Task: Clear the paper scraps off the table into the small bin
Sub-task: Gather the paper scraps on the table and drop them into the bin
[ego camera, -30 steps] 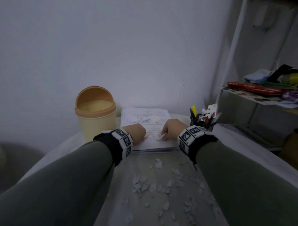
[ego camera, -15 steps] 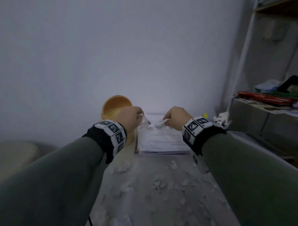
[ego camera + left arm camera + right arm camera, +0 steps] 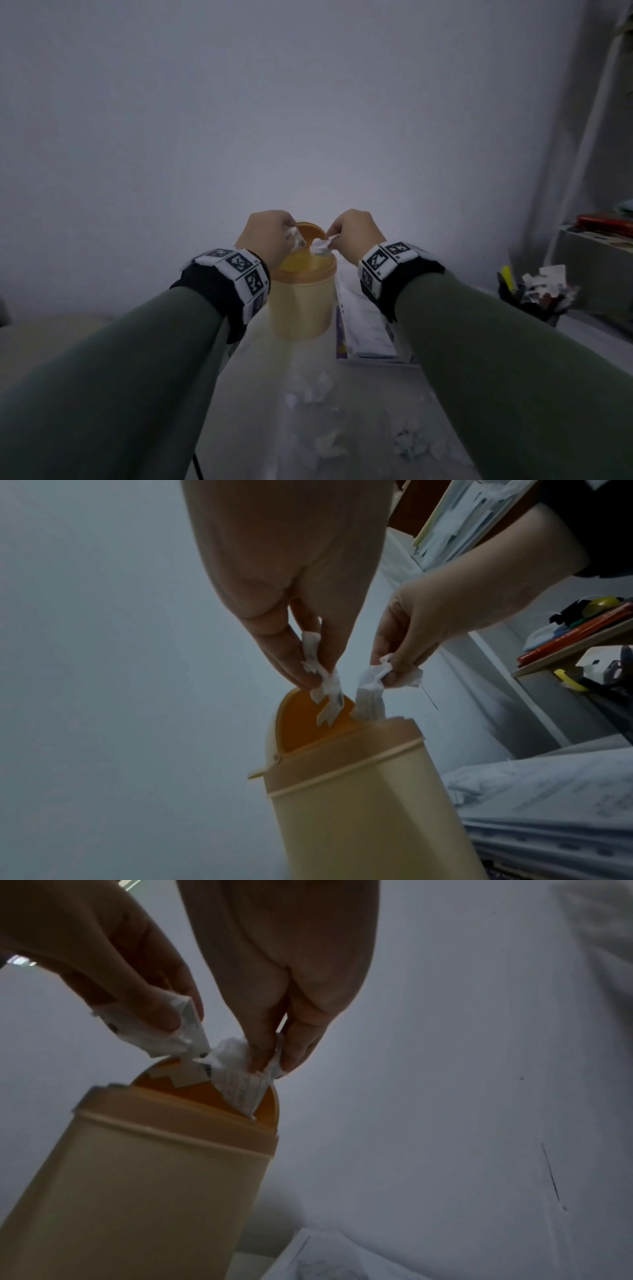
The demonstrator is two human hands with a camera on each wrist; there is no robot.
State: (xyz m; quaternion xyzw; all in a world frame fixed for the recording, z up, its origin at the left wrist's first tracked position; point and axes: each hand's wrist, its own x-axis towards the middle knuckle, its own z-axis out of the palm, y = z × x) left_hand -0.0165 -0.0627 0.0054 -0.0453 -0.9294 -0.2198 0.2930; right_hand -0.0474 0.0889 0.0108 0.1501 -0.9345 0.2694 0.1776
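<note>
While both hands hang directly over the small bin [image 3: 301,298], we judge the step in hand to be the drop: the left hand [image 3: 265,236] pinches a torn paper scrap [image 3: 323,680] between thumb and fingertips, and the right hand [image 3: 356,234] pinches a crumpled scrap [image 3: 236,1066] likewise, the two hands close together but not touching. The bin's orange swing lid [image 3: 308,723] stands tipped open, and the lower ends of both scraps hang at or just inside the mouth. The next move, in our judgement, calls for parting the fingers so the scraps fall inside, then returning to the table [image 3: 363,394], where loose scraps [image 3: 407,442] lie scattered near the person's side, so the task is far from complete. A stack of printed sheets [image 3: 363,329] lies just beside the bin.

Against the frame half a second ago, we note the hands were over the stack of sheets beside the bin, already pinching paper; they have since carried it across and up to the opening
</note>
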